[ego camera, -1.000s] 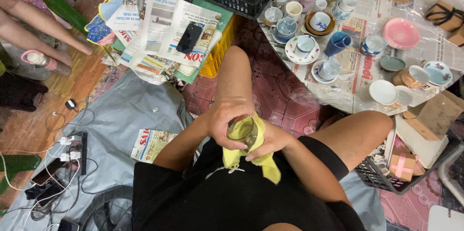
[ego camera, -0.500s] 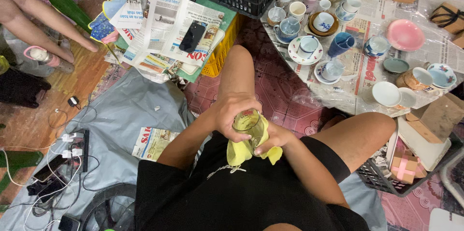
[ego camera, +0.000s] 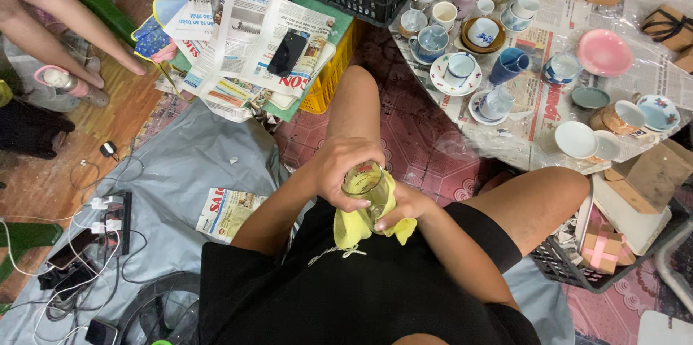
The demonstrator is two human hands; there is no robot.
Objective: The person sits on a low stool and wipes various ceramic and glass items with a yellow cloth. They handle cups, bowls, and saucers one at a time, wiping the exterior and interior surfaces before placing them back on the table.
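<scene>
At frame centre, left hand (ego camera: 345,172) fingers grip a clear glass (ego camera: 363,181); right hand (ego camera: 401,209) fingers clasp a yellow cloth (ego camera: 359,224) against it.

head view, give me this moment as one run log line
left hand: holds clear glass | right hand: yellow cloth against glass | nearby: cups on newspaper, phone

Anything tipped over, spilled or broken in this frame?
One thing: the blue mug on the newspaper-covered surface lies tilted on its side, while the cups around it stand upright. No spill or breakage is visible. The left hand and right hand hold a clear glass in a yellow cloth, and it looks intact.
</scene>
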